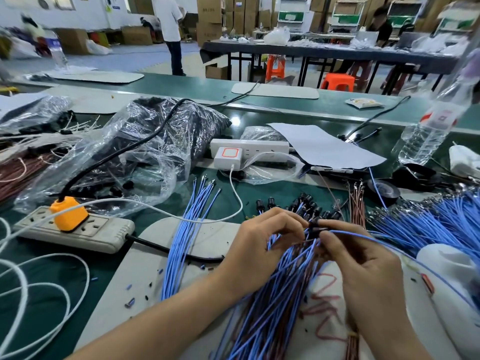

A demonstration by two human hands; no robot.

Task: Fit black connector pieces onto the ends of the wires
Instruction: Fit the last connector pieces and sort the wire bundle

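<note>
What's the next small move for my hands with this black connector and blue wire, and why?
Probably push the end of the blue wire straight into the black connector until it seats. The left hand pinches the connector, the right hand pinches the wire right beside it, and whether it is fully in cannot be seen.

Single head-worn wide-angle view, facing forward and down (close over workbench [233, 196]), room beyond behind.

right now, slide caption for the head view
Left hand and right hand pinch a small black plastic connector and a thin blue wire together.
</note>
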